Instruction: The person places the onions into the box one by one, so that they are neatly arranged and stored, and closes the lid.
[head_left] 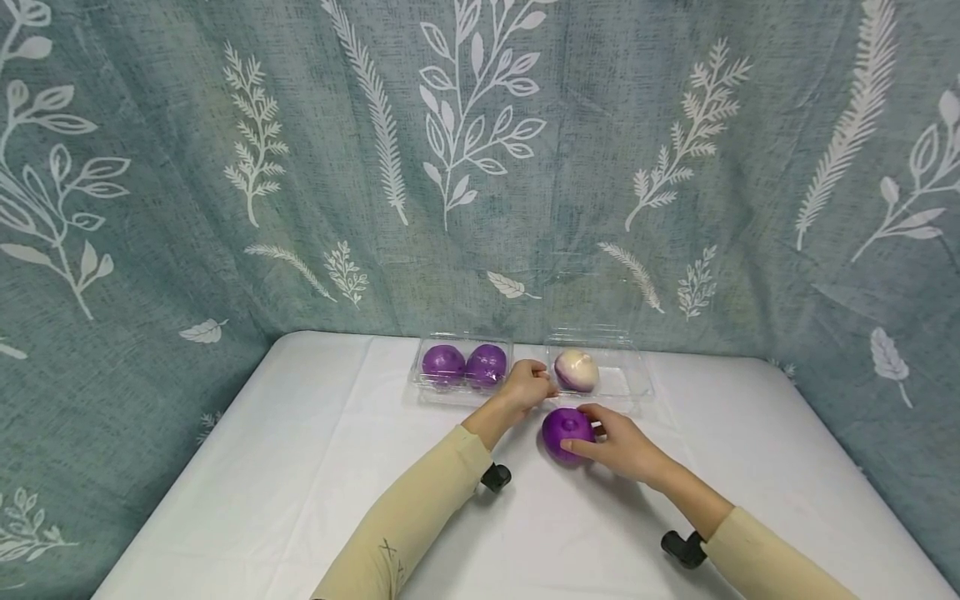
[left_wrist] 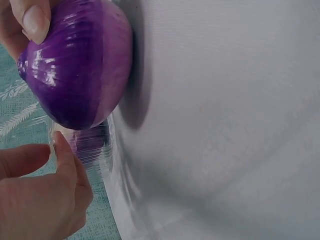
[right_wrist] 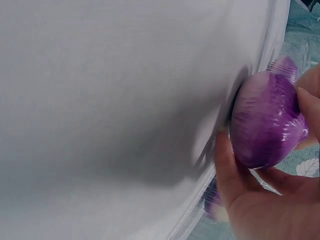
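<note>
My right hand grips a glossy purple onion, thumb on its near side and fingers behind it. In the right wrist view the onion is close over the white cloth, its shadow beside it. My left hand reaches between two clear plastic boxes. In the left wrist view its thumb and forefinger pinch the edge of the right-hand clear box, just beyond the held onion. This box has its lid raised and holds one white-and-purple onion in its left half; the right half shows bare plastic.
The left clear box holds two purple onions, and my left hand overlaps its right corner. Both boxes stand near the back edge of the white-covered table. A grey-green leaf-patterned curtain hangs right behind them.
</note>
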